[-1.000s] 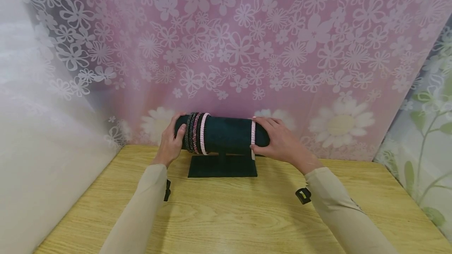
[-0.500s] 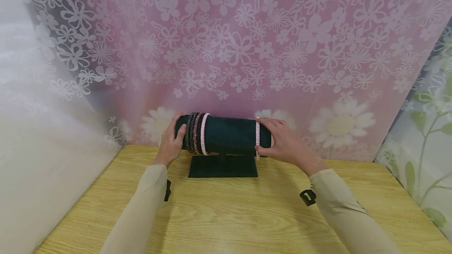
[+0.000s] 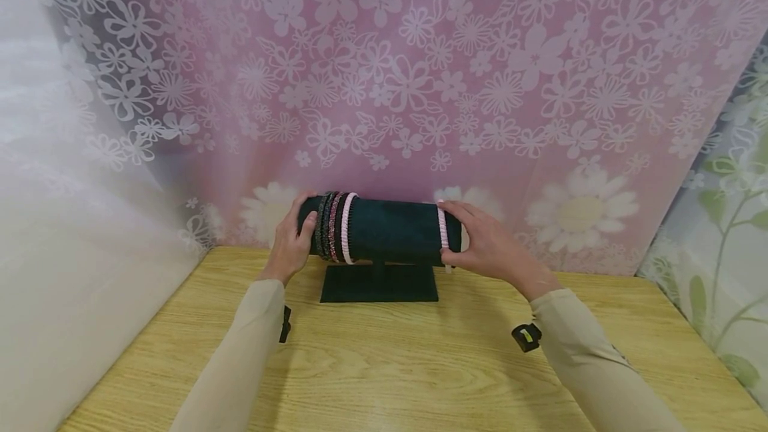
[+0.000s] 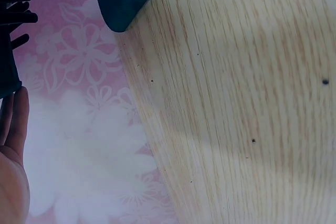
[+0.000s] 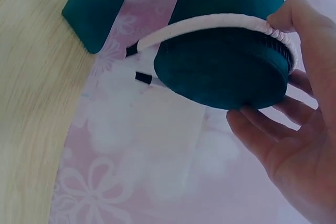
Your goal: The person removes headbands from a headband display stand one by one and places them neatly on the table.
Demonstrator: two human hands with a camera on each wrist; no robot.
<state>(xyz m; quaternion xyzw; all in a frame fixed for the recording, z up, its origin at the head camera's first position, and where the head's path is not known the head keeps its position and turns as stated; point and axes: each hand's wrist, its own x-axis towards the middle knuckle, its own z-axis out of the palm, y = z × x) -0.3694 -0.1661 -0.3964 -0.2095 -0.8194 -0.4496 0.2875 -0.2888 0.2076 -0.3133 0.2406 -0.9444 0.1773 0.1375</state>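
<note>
A dark green velvety headband stand lies level as a thick roll on a flat base. My left hand grips the roll's left end, thumb in front. Beside it several headbands circle the roll: dark ones, a glittery pink one and a pale pink one. Near the right end, my right hand holds another pale pink headband. In the right wrist view, my thumb presses on this headband and its two black-tipped ends stick out past the roll; the other fingers reach the roll's end face.
The stand rests near the back edge of a wood-grain table. Close behind hangs a pink flowered curtain. White cloth borders the left side, and a leaf-patterned cloth the right.
My right hand and the pale pink headband it holds have slid rightward along the roll toward its right end. My left hand has stayed in place.
</note>
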